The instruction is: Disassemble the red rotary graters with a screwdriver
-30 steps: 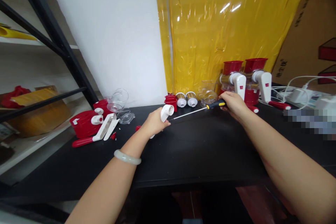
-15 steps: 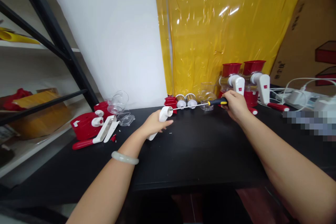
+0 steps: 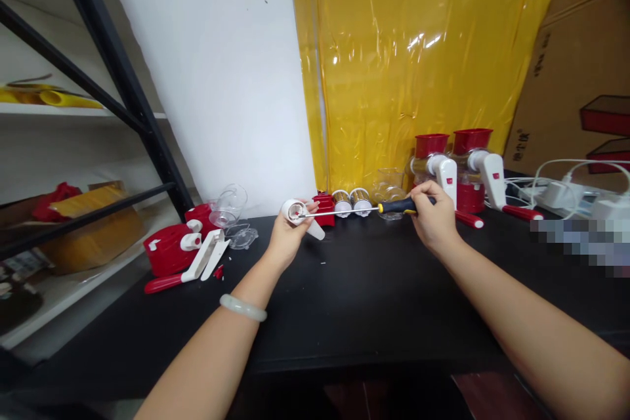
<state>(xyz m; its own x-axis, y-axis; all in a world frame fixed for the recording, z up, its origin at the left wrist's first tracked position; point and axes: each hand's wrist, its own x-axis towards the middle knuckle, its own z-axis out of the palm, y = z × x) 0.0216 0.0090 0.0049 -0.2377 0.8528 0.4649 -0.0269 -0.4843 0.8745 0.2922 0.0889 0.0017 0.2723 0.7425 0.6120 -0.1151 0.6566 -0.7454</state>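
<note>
Nearest the camera, both bare forearms reach out over the black table [image 3: 369, 302], with a pale bangle [image 3: 243, 308] on the left wrist. The left hand [image 3: 285, 239] is lifted off the table and wrapped around a white crank piece [image 3: 316, 230], fingers curled behind its round open end, which faces the right hand. The right hand [image 3: 436, 223] is closed on the black and yellow grip of a screwdriver [image 3: 396, 206]. Its thin metal shaft runs level across the gap between the hands, and its tip sits in the crank piece's open end. Left of the left hand lies a heap of red and white parts [image 3: 177, 249] with a clear bowl [image 3: 227, 205] behind it. Just beyond the shaft stand a small red part [image 3: 325, 201], two metal drums [image 3: 352, 201] and a clear cup [image 3: 388, 182]. Behind the right hand are two assembled red and white grinders [image 3: 455, 161], with white chargers and cables [image 3: 556, 193] further to its right. Farthest back hangs a yellow plastic sheet [image 3: 418, 59], beside a cardboard box [image 3: 581, 79].
</note>
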